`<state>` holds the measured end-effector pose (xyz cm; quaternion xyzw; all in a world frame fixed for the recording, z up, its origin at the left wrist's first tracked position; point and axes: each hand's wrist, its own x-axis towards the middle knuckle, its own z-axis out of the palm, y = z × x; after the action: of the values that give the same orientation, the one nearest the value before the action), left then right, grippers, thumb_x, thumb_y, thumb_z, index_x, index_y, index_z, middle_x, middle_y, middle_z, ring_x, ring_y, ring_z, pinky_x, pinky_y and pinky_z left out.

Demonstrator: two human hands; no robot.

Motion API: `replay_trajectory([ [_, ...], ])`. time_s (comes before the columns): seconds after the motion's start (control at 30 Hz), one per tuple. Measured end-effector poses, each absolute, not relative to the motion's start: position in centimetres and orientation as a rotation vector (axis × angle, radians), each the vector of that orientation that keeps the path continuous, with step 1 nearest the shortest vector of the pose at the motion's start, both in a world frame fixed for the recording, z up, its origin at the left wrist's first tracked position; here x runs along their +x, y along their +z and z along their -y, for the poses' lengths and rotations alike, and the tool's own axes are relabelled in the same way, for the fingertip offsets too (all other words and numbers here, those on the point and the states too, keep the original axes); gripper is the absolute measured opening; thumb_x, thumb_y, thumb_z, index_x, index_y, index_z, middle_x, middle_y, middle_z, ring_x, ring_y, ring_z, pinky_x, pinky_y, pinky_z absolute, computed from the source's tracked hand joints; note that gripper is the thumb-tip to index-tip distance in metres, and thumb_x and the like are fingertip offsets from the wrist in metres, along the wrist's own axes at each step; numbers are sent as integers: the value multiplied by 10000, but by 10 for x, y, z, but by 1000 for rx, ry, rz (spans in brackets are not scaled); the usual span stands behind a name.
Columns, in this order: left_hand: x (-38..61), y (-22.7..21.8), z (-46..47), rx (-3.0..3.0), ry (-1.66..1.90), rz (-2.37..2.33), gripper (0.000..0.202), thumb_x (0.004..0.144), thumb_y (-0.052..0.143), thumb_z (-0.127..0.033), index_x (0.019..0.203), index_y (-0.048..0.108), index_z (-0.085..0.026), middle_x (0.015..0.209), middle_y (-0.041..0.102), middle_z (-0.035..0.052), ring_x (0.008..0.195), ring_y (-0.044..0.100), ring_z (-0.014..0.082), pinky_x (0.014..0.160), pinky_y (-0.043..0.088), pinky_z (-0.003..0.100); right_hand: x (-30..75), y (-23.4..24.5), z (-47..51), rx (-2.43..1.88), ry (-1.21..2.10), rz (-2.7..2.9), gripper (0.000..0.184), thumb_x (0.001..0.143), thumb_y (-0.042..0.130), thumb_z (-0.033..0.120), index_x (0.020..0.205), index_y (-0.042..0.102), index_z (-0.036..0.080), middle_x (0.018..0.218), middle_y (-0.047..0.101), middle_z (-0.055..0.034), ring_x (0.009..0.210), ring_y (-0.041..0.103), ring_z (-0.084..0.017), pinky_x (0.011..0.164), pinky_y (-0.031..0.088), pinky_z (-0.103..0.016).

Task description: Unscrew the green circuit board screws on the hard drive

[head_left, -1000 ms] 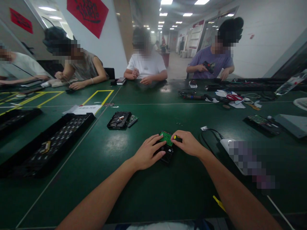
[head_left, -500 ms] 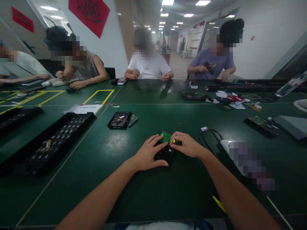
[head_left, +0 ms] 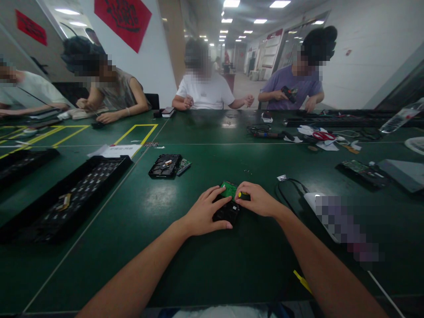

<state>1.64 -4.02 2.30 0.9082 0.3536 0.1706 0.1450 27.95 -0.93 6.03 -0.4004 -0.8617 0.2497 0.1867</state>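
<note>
In front of me on the table lies a black hard drive [head_left: 226, 213] with a green circuit board [head_left: 228, 189] at its far end. My left hand [head_left: 207, 211] spans the drive from the left, fingers spread over the board and thumb at the near side, holding it against the table. My right hand [head_left: 256, 199] is closed around a screwdriver with a yellow-and-black handle [head_left: 244, 196], at the drive's right side. Its tip is hidden by my fingers. Several tiny screws [head_left: 247, 171] lie beyond my right hand.
Farther left are another hard drive [head_left: 164, 166], a loose circuit board [head_left: 184, 167] and a long black tray [head_left: 109, 170]. A white power strip [head_left: 319, 216] with a cable lies right. Several people sit across the table, one holding a power tool [head_left: 289, 93].
My hands, the drive and the screwdriver look nearly unmoved. Across the table, the person in white has moved one hand outward, toward the right of the view.
</note>
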Motion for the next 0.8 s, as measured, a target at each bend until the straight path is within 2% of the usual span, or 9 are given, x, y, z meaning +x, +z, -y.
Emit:
replay_trajectory([
  [0.53,16,23,41,2611,493,-1011,900,834,633,-789,1568,447,-301,1662,329,130,1547,254,409,1220,325,638,281,57,9,-1165,703,2402,66,907,702,234,926,750,192,1033,678,-70,954,656,-201,890,511,-344],
  [0.8,17,25,44,2655,449,-1011,828,885,582,-768,1568,446,-321,1713,214,107,1576,190,404,1241,285,629,280,58,10,-1175,698,2406,78,919,696,254,918,756,204,1042,677,-67,955,656,-202,879,510,-340],
])
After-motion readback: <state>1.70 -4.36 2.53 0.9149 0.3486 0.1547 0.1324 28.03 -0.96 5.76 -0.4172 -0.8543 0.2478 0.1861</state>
